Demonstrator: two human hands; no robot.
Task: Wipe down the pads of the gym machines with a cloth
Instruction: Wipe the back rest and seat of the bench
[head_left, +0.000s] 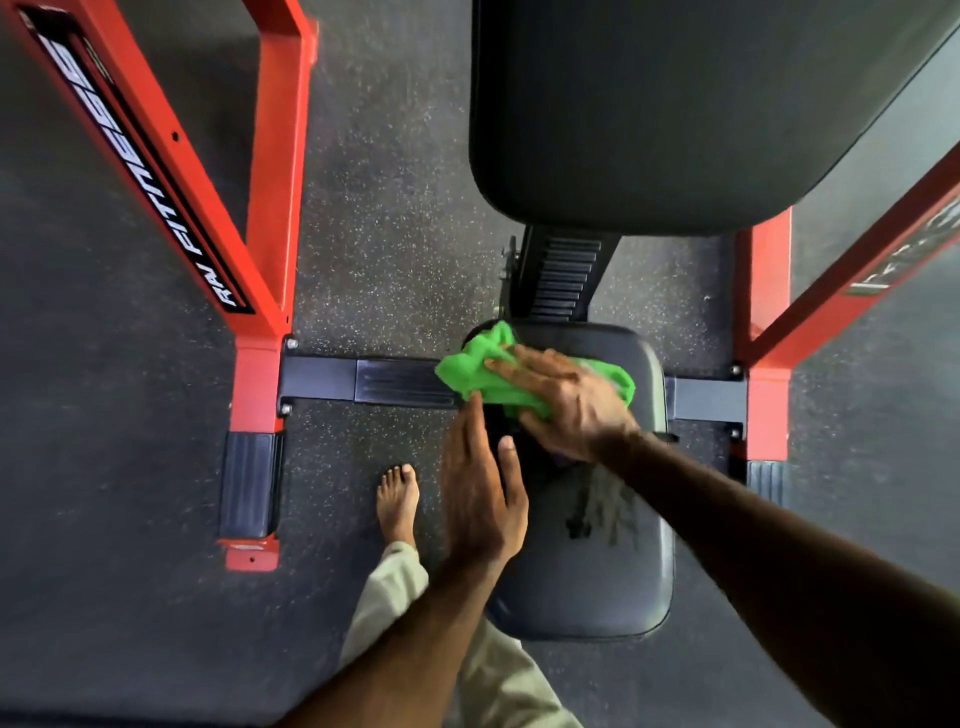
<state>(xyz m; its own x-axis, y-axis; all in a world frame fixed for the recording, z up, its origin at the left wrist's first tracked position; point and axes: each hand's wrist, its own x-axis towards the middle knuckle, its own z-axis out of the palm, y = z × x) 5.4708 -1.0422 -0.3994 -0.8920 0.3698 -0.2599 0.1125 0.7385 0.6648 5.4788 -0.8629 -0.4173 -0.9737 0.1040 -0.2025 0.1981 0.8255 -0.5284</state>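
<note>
Head camera, looking straight down: your right hand (566, 400) lies flat on one green cloth (485, 371), fingers straight and spread, pressing it against the far left corner of the seat pad (613, 561). Part of the cloth hangs past the pad's edge above the dark crossbar (363, 382). Your left hand (480, 493) is flat too, fingers straight and together, its edge resting against the left side of the same pad and holding nothing. Two dark pads are in view: the seat pad under your hands and one larger back pad (675, 104) above it. Two red frames (270, 182) flank the bench, left and right. One bare foot (397, 499) stands on the speckled floor (389, 208) beside the seat.
</note>
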